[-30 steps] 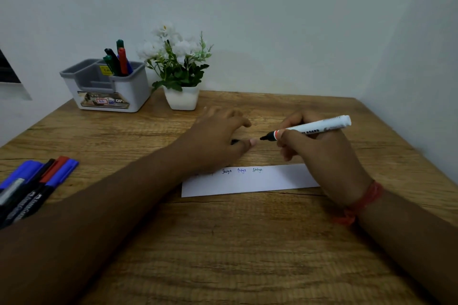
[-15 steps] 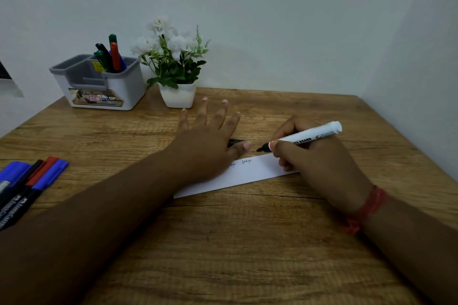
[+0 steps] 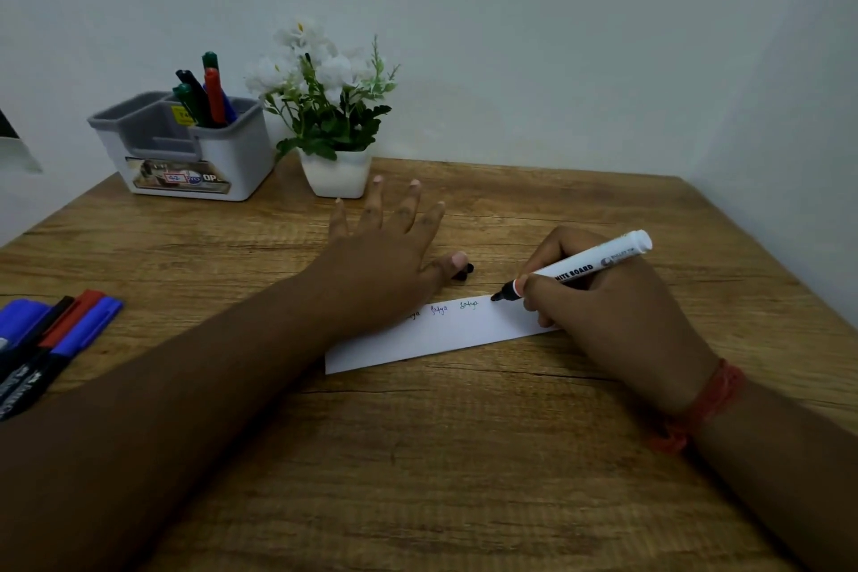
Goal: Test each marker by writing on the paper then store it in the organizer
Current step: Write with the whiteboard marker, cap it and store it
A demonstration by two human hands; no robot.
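Upright, several markers (image 3: pixel 206 95) fill the organizer's (image 3: pixel 232 158) back-right compartment.

Our left hand (image 3: pixel 380 265) on paper's (image 3: pixel 445 334) left end | right hand (image 3: pixel 603 307) on its right end, marker (image 3: pixel 580 267) tip on paper | cap (image 3: pixel 464 272) behind paper | organizer (image 3: pixel 185 144) far left, plant (image 3: pixel 329 116) right of it | spare markers (image 3: pixel 42 348) at table's (image 3: pixel 441 455) left edge

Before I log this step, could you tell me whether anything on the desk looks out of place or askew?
Only small things: the paper strip lies skewed to the desk edge, pinned under the left hand, and a loose black cap sits by its thumb. Nothing looks spilled or damaged.
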